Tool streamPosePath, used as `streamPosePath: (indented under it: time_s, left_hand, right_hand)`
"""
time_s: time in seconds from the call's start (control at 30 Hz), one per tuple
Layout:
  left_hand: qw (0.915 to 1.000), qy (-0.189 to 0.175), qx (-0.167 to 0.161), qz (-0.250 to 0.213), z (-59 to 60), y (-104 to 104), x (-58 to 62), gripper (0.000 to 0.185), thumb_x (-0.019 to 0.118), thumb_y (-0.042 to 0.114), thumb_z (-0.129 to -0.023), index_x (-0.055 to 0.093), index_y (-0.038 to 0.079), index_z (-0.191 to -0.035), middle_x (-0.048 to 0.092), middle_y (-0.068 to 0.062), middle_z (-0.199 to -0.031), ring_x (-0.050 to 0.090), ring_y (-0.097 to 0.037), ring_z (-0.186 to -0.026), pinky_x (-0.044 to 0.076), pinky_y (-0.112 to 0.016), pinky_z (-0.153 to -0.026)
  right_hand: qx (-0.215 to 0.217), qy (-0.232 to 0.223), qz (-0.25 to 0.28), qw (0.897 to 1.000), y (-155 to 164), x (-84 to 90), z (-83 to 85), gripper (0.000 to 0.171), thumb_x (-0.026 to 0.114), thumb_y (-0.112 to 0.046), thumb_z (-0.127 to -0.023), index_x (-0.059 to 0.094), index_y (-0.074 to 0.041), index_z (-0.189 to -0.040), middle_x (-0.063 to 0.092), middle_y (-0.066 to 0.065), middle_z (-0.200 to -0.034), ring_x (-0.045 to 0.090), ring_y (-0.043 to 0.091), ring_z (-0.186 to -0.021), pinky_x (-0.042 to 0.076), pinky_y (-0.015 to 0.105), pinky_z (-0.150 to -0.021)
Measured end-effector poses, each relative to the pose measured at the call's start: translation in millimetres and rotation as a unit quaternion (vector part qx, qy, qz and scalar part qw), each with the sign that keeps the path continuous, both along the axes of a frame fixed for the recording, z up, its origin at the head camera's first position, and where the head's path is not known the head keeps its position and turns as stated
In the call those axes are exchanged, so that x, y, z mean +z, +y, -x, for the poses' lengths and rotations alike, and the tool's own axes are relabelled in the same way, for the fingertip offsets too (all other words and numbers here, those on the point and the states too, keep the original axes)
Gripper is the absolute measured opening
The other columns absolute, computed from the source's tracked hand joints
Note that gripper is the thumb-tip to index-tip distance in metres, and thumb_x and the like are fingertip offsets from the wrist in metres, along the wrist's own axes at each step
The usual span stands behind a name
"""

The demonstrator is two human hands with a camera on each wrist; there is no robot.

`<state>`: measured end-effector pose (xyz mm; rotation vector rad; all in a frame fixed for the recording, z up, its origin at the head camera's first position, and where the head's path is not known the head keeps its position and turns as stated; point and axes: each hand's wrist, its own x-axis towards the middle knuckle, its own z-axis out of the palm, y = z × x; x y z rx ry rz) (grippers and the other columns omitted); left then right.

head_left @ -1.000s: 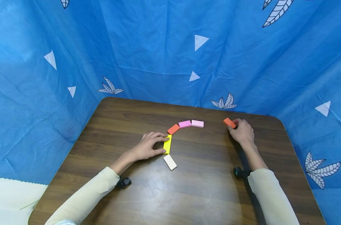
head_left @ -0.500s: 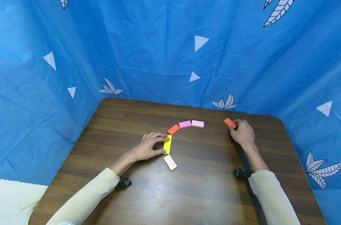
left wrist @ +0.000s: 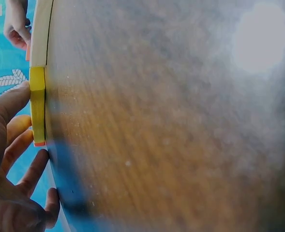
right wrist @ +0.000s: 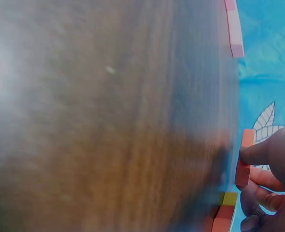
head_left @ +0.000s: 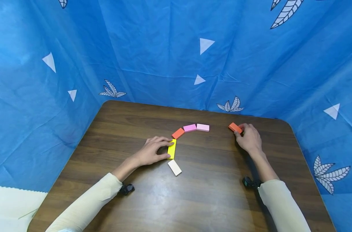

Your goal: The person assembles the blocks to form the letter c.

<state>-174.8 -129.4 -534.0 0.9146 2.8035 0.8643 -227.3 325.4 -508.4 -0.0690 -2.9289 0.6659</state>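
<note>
Left hand (head_left: 152, 151), centre of the head frame: thumb and fingers pinch the ends of a bright yellow rectangular block (head_left: 172, 149) on a dark brown wood-grain table (head_left: 207, 193). Right hand (head_left: 249, 138), right of centre: thumb and fingertips grip an orange-red rectangular block (head_left: 235, 127), well apart from the others.

Curved row from the yellow block, up and rightward — a second orange-red rectangular block (head_left: 178, 133), a pink rectangular block (head_left: 189, 128), a pale pink rectangular block (head_left: 203, 127). A cream rectangular block (head_left: 174, 168) lies slanted at the yellow block's lower end. Right wrist view, lower right: yellow and orange-red block faces (right wrist: 224, 212) beside the right hand — contact cannot be told. Blue printed cloth (head_left: 149, 48) fills the upper frame.
</note>
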Motion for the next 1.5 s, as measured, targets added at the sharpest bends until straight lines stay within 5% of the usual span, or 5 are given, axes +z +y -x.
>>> streamPosePath:
  time_s: [0.47, 0.8, 1.5]
  left_hand:
    - [0.9999, -0.01, 0.003, 0.0, -0.7, -0.1, 2.9, 0.054, 0.08, 0.042, -0.098, 0.067, 0.024, -0.148, 0.058, 0.007, -0.16, 0.051, -0.025, -0.149, 0.035, -0.058, -0.114]
    - [0.9999, -0.015, 0.006, 0.005, 0.1, 1.4, 3.2, 0.055, 0.08, 0.043, -0.098, 0.067, 0.025, -0.148, 0.058, 0.008, -0.159, 0.051, -0.024, -0.149, 0.034, -0.059, -0.116]
    - [1.0, -0.008, 0.003, -0.003, -2.5, 2.1, 2.7, 0.053, 0.08, 0.04, -0.098, 0.068, 0.024, -0.147, 0.058, 0.007, -0.159, 0.052, -0.025, -0.148, 0.035, -0.06, -0.114]
  right_hand:
    - [0.04, 0.001, 0.015, 0.999, -21.5, 2.1, -25.5, 0.038, 0.069, -0.022, -0.102, 0.064, 0.004, -0.13, 0.063, 0.025, -0.12, 0.06, 0.042, -0.102, 0.051, 0.062, -0.094]
    - [0.075, -0.008, 0.019, 0.997, -28.5, 3.6, -44.2, 0.038, 0.071, -0.021, -0.102, 0.064, 0.003, -0.131, 0.062, 0.022, -0.117, 0.056, 0.032, -0.09, 0.044, 0.041, -0.075]
    - [0.114, 0.006, 0.002, 0.993, -51.8, -2.5, -82.4, 0.036, 0.077, -0.016, -0.099, 0.065, 0.001, -0.128, 0.065, 0.019, -0.117, 0.058, 0.03, -0.093, 0.053, 0.048, -0.083]
